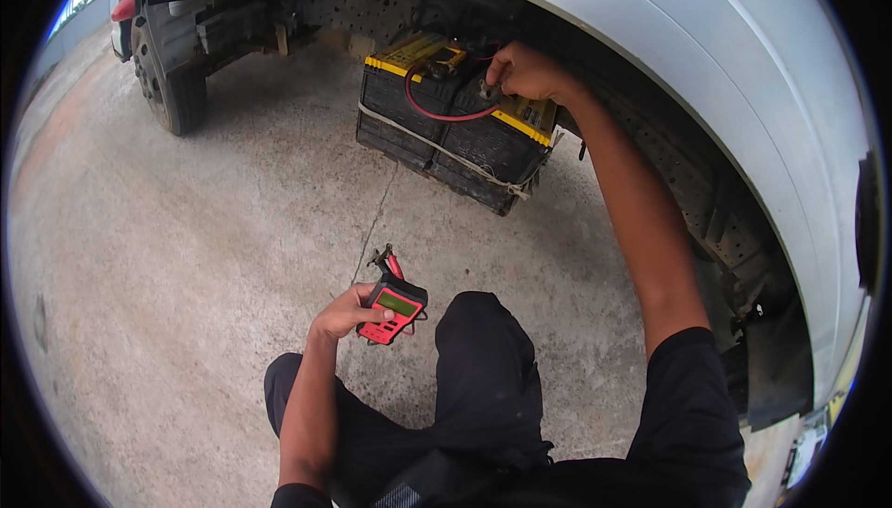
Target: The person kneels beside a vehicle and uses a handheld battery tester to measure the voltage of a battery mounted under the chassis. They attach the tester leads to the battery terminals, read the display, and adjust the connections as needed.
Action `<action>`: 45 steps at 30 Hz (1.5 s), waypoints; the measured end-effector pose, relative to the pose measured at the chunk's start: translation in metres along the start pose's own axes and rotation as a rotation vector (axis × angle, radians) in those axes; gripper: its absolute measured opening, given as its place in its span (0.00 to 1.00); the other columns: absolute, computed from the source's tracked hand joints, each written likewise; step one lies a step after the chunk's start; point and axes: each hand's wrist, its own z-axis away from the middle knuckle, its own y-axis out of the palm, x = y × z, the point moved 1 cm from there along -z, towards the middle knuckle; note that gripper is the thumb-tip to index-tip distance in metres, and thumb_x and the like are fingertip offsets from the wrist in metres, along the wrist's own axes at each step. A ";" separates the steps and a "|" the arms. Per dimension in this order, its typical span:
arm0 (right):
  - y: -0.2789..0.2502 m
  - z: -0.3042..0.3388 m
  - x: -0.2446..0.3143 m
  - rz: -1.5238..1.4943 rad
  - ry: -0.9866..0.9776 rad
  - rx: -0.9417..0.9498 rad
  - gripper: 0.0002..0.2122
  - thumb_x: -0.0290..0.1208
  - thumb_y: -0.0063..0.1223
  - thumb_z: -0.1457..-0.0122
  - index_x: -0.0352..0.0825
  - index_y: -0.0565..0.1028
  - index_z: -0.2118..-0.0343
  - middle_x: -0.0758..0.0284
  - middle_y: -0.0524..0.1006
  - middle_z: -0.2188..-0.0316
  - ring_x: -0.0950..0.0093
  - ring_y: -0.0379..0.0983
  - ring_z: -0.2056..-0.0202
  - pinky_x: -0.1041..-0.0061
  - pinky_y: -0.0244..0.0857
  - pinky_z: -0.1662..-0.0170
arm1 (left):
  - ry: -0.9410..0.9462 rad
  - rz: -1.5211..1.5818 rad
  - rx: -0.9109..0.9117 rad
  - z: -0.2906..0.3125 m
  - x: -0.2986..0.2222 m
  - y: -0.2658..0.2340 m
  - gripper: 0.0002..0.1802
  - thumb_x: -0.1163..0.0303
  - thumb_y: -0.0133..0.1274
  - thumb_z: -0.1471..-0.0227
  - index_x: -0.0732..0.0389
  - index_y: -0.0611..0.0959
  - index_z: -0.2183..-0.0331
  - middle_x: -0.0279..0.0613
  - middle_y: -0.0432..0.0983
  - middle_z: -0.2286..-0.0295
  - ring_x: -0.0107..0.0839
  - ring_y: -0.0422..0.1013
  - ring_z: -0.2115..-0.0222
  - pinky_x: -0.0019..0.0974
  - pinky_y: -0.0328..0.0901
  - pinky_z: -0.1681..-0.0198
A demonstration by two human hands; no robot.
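Note:
My left hand (344, 313) is closed around a red and black battery tester (378, 329) with a greenish screen, held low in front of my knees. Its red and black lead clips (391, 263) stick out past the tester's far end. Farther off, two black truck batteries (474, 148) with yellow tops sit side by side under the vehicle, tied with a pale cord. My right hand (531, 72) reaches over the right battery, its fingers pinched at a grey terminal clamp (487, 91). A red cable (415, 102) loops across the battery fronts.
The silver vehicle body (650, 6) arches over the batteries and my right arm. Dark frame parts (720, 229) run along the right. A wheel (169, 80) stands at the far left. Below lies cracked concrete ground (204, 229); my bent knee (483, 350) is near the tester.

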 end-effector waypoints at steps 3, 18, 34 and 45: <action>0.003 -0.001 0.003 0.092 0.038 -0.088 0.09 0.31 0.72 0.44 0.32 0.84 0.66 0.65 0.84 0.68 0.73 0.81 0.62 0.71 0.73 0.59 | 0.000 0.013 -0.001 0.000 0.002 -0.001 0.21 0.74 0.68 0.44 0.66 0.85 0.49 0.43 0.87 0.56 0.32 0.83 0.56 0.37 0.75 0.47; -0.003 -0.010 0.005 0.275 0.079 0.055 0.08 0.30 0.70 0.42 0.32 0.83 0.65 0.67 0.84 0.68 0.75 0.81 0.64 0.71 0.73 0.59 | -0.032 0.007 0.008 -0.002 -0.003 0.001 0.23 0.73 0.69 0.45 0.65 0.85 0.48 0.42 0.87 0.55 0.30 0.82 0.56 0.36 0.74 0.46; -0.002 -0.001 -0.008 0.108 -0.209 -0.015 0.10 0.33 0.71 0.40 0.33 0.81 0.70 0.67 0.82 0.72 0.77 0.78 0.68 0.70 0.71 0.63 | -0.015 -0.008 -0.010 -0.011 0.016 -0.003 0.22 0.73 0.69 0.45 0.64 0.85 0.48 0.38 0.87 0.57 0.25 0.81 0.58 0.33 0.74 0.49; -0.002 -0.005 -0.006 0.116 0.028 0.024 0.10 0.32 0.70 0.39 0.31 0.81 0.70 0.65 0.82 0.75 0.77 0.79 0.70 0.71 0.70 0.64 | -0.059 -0.018 -0.015 -0.015 0.019 -0.001 0.22 0.73 0.70 0.46 0.64 0.86 0.49 0.37 0.87 0.57 0.25 0.81 0.58 0.33 0.74 0.48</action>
